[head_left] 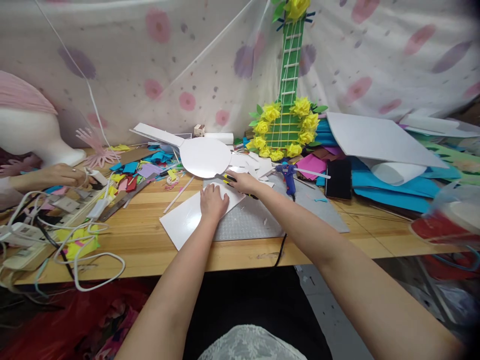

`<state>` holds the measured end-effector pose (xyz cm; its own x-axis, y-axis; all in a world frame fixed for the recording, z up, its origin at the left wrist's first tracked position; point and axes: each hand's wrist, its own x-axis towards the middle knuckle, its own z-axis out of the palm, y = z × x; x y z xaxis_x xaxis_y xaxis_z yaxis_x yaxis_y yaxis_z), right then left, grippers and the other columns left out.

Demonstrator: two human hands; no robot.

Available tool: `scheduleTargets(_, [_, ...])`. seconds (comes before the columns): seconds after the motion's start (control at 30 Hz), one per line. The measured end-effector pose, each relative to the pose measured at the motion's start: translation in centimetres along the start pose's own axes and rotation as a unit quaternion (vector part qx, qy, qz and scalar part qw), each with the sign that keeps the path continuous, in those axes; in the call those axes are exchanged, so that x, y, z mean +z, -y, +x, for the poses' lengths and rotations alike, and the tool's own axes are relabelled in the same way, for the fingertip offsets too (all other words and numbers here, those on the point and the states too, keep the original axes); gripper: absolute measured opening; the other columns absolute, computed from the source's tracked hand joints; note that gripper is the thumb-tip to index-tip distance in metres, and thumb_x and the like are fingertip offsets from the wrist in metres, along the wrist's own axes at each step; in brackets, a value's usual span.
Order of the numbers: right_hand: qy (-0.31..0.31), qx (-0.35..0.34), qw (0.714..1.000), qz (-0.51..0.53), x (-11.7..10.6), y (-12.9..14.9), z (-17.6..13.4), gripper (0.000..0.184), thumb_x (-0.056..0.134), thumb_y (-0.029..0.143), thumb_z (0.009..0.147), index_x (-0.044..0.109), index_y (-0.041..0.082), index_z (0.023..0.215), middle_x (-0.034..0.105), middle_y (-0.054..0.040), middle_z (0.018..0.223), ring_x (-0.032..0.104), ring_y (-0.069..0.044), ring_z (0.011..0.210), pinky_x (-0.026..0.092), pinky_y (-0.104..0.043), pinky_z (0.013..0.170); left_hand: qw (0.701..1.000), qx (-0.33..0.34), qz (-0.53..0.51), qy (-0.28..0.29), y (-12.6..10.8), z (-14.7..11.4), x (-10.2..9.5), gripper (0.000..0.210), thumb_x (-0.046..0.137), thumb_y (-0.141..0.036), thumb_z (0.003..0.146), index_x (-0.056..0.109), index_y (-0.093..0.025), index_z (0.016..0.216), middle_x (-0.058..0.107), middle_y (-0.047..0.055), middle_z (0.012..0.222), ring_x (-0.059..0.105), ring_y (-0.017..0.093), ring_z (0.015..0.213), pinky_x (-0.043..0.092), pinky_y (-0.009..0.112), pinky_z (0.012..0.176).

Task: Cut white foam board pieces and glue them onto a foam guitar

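Note:
My left hand presses down on a white board, fingers stretched out and thumb apart. The board lies slanted, partly over a grey cutting mat. Just right of it, my right hand is closed around a yellow and black utility knife; its tip points left at the board's far edge. Beyond both hands sits a white round cutout with a long neck, like a guitar shape. White scraps lie behind my right hand.
A blue glue gun and black phone are at right, near stacked sheets. A green paper guitar with yellow flowers stands behind. Left are cables, power strips, colored scraps, a metal ruler and another person's hand.

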<state>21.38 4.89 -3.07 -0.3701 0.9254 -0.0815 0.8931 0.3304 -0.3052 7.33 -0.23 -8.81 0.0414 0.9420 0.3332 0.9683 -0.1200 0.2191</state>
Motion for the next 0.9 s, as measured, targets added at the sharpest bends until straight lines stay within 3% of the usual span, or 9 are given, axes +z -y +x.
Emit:
scheduleTargets(0.1, [0.004, 0.039, 0.998, -0.048, -0.3, -1.3, 0.2, 0.057, 0.044, 0.031, 0.084, 0.033, 0.022, 0.139, 0.059, -0.0111, 0.120, 0.056, -0.025, 0.106, 0.042, -0.032, 0.082, 1.000, -0.005, -0.005, 0.002, 0.0, 0.0, 0.0, 0.038, 0.043, -0.034, 0.081, 0.058, -0.013, 0.108, 0.052, 0.013, 0.125, 0.043, 0.026, 0.119, 0.026, 0.042, 0.105])
scheduleTargets(0.23, [-0.011, 0.064, 0.995, -0.070, -0.3, -1.9, -0.5, 0.054, 0.039, 0.035, 0.086, 0.031, 0.024, 0.139, 0.059, -0.0101, 0.120, 0.057, -0.025, 0.104, 0.043, -0.033, 0.081, 0.999, -0.050, -0.011, 0.009, -0.5, 0.0, 0.2, 0.038, 0.040, -0.031, 0.083, 0.056, -0.011, 0.112, 0.050, 0.014, 0.128, 0.039, 0.027, 0.123, 0.023, 0.047, 0.106])
scheduleTargets(0.4, [-0.004, 0.001, 0.994, -0.113, 0.1, 0.3, -1.4, 0.048, 0.035, 0.038, 0.088, 0.037, 0.029, 0.135, 0.060, -0.0068, 0.120, 0.057, -0.024, 0.103, 0.043, -0.034, 0.080, 0.990, -0.130, -0.014, 0.042, -1.5, 0.5, 0.2, 0.041, 0.037, -0.023, 0.084, 0.048, -0.008, 0.121, 0.041, 0.017, 0.136, 0.028, 0.029, 0.131, 0.018, 0.055, 0.106])
scheduleTargets(0.5, [-0.007, -0.032, 0.990, -0.140, 0.4, 1.8, -1.1, 0.045, 0.031, 0.035, 0.089, 0.040, 0.031, 0.133, 0.061, -0.0059, 0.117, 0.058, -0.024, 0.101, 0.043, -0.035, 0.079, 0.988, -0.148, -0.021, 0.046, -1.3, 0.7, -0.4, 0.041, 0.037, -0.022, 0.083, 0.049, -0.006, 0.120, 0.043, 0.019, 0.135, 0.032, 0.028, 0.130, 0.024, 0.048, 0.106])
scheduleTargets(0.63, [-0.009, -0.038, 0.987, -0.153, 0.6, 3.4, 0.0, 0.043, 0.029, 0.030, 0.090, 0.044, 0.029, 0.130, 0.064, -0.0087, 0.111, 0.060, -0.023, 0.097, 0.043, -0.033, 0.075, 0.995, -0.094, -0.008, 0.044, 0.1, 0.4, -0.9, 0.044, 0.030, -0.015, 0.084, 0.049, -0.005, 0.123, 0.042, 0.016, 0.136, 0.033, 0.023, 0.130, 0.027, 0.035, 0.107])
scheduleTargets(0.73, [-0.006, -0.043, 0.986, -0.159, 0.6, 4.1, 0.6, 0.042, 0.029, 0.027, 0.090, 0.047, 0.026, 0.128, 0.065, -0.0110, 0.108, 0.060, -0.023, 0.098, 0.043, -0.033, 0.074, 0.997, -0.044, 0.006, 0.063, 0.9, 0.1, -0.4, 0.048, 0.027, -0.015, 0.085, 0.044, -0.004, 0.128, 0.041, 0.015, 0.138, 0.030, 0.022, 0.132, 0.024, 0.034, 0.109])
scheduleTargets(0.9, [-0.009, -0.061, 0.983, -0.173, 0.5, 4.5, 0.9, 0.040, 0.032, 0.026, 0.089, 0.051, 0.026, 0.124, 0.065, -0.0098, 0.109, 0.060, -0.023, 0.098, 0.042, -0.032, 0.076, 0.997, -0.046, 0.015, 0.058, 0.9, 0.0, 0.5, 0.050, 0.028, -0.017, 0.085, 0.041, -0.001, 0.130, 0.040, 0.016, 0.138, 0.029, 0.024, 0.132, 0.022, 0.036, 0.110])
